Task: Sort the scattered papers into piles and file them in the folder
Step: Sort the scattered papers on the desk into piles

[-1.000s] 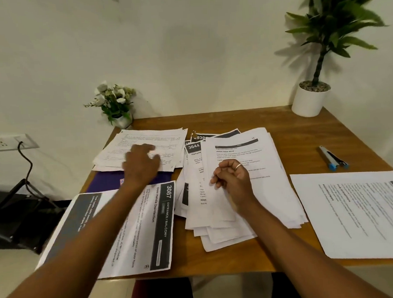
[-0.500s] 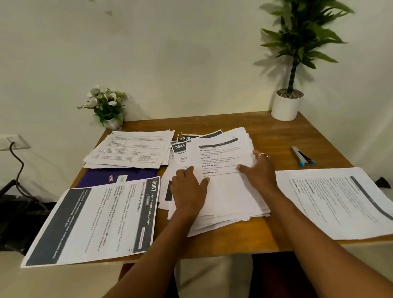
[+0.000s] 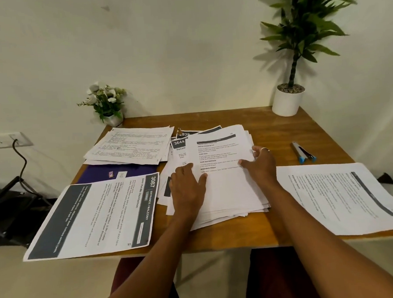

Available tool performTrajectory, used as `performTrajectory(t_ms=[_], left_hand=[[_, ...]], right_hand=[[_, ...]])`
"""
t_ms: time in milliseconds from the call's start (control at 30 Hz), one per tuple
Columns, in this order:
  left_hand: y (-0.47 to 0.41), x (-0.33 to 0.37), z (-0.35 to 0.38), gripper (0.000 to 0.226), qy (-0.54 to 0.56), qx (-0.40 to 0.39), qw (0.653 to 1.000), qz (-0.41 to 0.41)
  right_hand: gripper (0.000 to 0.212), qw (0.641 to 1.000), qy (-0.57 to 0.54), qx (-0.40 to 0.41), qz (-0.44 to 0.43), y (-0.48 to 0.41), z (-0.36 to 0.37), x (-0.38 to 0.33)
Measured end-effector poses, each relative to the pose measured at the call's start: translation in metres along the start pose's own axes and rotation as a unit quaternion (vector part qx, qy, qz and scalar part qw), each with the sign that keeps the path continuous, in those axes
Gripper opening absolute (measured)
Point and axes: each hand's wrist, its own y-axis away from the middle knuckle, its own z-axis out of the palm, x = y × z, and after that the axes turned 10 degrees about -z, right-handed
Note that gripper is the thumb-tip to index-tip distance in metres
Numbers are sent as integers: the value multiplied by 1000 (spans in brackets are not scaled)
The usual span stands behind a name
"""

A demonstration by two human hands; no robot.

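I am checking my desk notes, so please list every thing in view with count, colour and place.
table: one, brown, under everything
paper pile: one, white, table centre
back pile: one, white, back left
folder: one, purple, under back pile
banded sheet: one, white-grey, front left
printed sheet: one, white, front right
pens: apparently two, blue-tipped, right side
flowers: one pot, white, back-left corner
plant: one, green, back-right corner
socket: one, white, left wall
left hand: one, flat on paper pile
right hand: one, at its right edge

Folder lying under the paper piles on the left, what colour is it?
The folder is dark purple, seen best in the head view.
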Motion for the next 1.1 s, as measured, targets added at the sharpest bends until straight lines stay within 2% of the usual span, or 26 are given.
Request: performTrajectory(t_ms=[67, 200, 333, 433, 500, 600, 633, 733, 967, 1033, 1100], left_hand=[[-1, -1, 1, 59, 5, 2, 1000, -1], [-3, -4, 3, 59, 19, 1, 1000, -6], [-4, -5, 4, 60, 40, -2, 999, -8], [-4, -5, 1, 57, 94, -4, 995, -22], [-4, -5, -2, 53, 130, -2, 991, -36], [-4, -5, -4, 48, 154, -7, 987, -50], [-4, -6, -4, 47, 151, -8, 987, -49], [-4, -7, -3, 44, 130, -11, 991, -40], [-3, -8, -4, 37, 102, -5, 995, -20], [-2, -8, -5, 35, 98, -5, 995, -9], [-1, -9, -5, 34, 100, -9, 995, -4]], right_hand=[[55, 1000, -10, 11, -7, -1, -1, -3], [57, 999, -48, 14, -8, -3, -5, -11], [30, 999, -48, -12, 7, -8, -11, -16], [22, 999, -37, -13, 29, -13, -15, -11], [23, 999, -31, -17, 36, -15, -20, -8], [41, 999, -32, -21, 21, -15, -29, -6], [40, 999, -29, -13, 16, -14, -32, -7], [13, 999, -17, 30, 5, -12, -40, -9], [6, 988, -100, 60, 104, 9, -85, 1], [4, 979, -122, 93, 135, 28, -104, 7], [19, 962, -152, 147, 171, 48, -122, 17]])
